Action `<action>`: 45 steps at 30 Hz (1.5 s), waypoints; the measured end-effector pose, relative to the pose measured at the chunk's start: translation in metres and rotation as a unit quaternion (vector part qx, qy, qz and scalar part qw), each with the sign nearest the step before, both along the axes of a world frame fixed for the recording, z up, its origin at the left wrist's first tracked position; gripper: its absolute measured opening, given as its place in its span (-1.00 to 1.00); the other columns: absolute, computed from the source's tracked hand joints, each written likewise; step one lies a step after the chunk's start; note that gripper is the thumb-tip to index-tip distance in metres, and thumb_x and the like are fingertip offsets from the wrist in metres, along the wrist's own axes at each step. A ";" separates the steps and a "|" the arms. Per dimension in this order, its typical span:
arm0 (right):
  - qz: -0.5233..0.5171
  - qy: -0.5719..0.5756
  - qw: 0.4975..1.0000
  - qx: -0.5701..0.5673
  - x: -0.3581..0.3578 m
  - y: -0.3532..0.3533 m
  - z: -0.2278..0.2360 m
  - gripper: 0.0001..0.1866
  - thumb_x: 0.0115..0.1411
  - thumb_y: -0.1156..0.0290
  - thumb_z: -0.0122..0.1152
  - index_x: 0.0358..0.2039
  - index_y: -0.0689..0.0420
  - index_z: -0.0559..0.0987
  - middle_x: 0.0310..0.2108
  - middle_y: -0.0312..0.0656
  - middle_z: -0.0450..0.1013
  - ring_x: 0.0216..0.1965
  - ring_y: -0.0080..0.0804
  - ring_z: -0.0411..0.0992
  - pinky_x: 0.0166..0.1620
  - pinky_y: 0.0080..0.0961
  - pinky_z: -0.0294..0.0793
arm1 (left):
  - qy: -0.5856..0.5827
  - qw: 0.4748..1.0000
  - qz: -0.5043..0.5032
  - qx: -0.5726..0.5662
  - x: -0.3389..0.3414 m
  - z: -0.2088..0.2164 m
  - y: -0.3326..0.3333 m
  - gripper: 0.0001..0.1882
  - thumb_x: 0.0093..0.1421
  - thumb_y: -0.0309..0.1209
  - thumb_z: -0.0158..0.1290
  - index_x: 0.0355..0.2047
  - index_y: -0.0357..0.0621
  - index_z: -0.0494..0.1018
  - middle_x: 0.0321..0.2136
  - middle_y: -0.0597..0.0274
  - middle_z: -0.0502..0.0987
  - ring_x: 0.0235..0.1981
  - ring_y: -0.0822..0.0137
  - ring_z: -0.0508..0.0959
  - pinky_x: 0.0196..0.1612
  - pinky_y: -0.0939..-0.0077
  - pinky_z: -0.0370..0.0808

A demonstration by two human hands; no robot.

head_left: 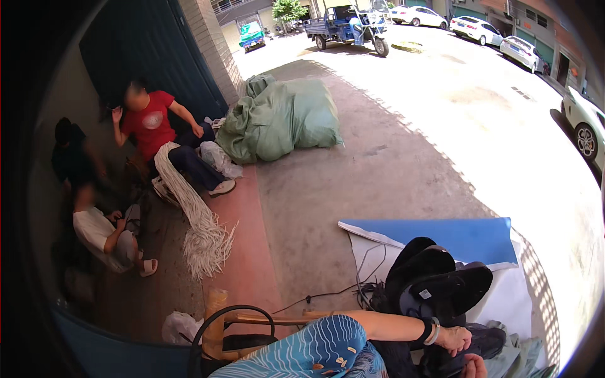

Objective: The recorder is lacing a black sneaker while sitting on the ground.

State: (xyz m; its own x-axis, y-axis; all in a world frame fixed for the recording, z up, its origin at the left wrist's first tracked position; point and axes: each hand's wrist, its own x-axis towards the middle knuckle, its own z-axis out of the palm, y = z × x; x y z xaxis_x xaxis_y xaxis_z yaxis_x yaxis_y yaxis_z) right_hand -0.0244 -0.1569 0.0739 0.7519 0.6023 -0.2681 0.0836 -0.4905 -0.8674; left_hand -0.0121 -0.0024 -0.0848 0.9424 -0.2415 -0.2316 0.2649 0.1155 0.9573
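Outdoors, both bare hands were close together at a black bundle (491, 340).
The left hand (452, 340), with a bracelet (434, 331) and a dark band at its wrist, lay with curled fingers against this bundle; the right hand (474, 366) was just below, partly cut by the lower edge. Whether either hand was pinching the material, I could not tell. The bundle lay to the right of the blue patterned knee (334, 334), and black oval pieces (454, 286) were piled beyond it, near a blue sheet (466, 234).
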 end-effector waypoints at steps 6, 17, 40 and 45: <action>-0.047 0.055 0.996 0.051 0.005 0.004 -0.027 -0.75 0.28 0.46 -0.08 -0.10 0.22 0.50 -0.52 -0.37 0.36 -0.59 -0.66 0.23 -0.51 -0.70 0.22 | 0.016 0.997 0.052 -0.046 -0.011 0.029 0.018 -0.71 0.06 -0.64 -0.28 -0.21 -0.37 0.34 -0.54 0.07 0.47 -0.61 0.31 0.54 -0.58 0.43 0.45; -0.229 0.065 0.968 0.081 -0.005 -0.025 -0.018 -0.78 0.27 0.47 0.05 -0.13 0.31 0.50 -0.40 -0.17 0.54 -0.43 -0.57 0.48 -0.31 -0.71 0.45 | 0.090 0.986 -0.036 -0.133 -0.008 0.064 -0.013 -0.77 0.25 -0.34 -0.12 -0.27 -0.25 0.41 -0.57 0.29 0.42 -0.67 0.50 0.41 -0.67 0.62 0.32; -0.391 -0.016 0.852 0.347 -0.053 -0.003 -0.031 -0.77 0.16 0.49 0.24 -0.17 0.27 0.56 -0.43 -0.43 0.43 -0.40 -0.76 0.33 -0.33 -0.80 0.34 | -0.020 0.997 -0.030 -0.067 -0.041 0.121 -0.012 -0.77 0.24 -0.29 0.08 -0.34 -0.24 0.50 -0.63 0.42 0.40 -0.68 0.67 0.33 -0.65 0.78 0.26; -0.337 -0.010 0.879 0.338 -0.052 -0.014 -0.016 -0.85 0.15 0.48 0.25 -0.29 0.27 0.57 -0.46 -0.40 0.46 -0.43 -0.75 0.34 -0.35 -0.78 0.33 | -0.088 0.994 -0.059 -0.035 -0.040 0.126 -0.005 -0.79 0.21 -0.32 0.13 -0.29 -0.25 0.53 -0.57 0.43 0.45 -0.61 0.66 0.37 -0.57 0.79 0.29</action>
State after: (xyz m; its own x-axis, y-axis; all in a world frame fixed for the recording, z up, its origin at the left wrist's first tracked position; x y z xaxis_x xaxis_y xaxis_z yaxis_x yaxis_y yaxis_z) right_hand -0.0761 -0.1712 0.0577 0.9994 0.0339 -0.0027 -0.0091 0.1918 -0.9814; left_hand -0.0522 -0.0078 0.0412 0.9310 -0.3622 -0.0452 0.1102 0.1608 0.9808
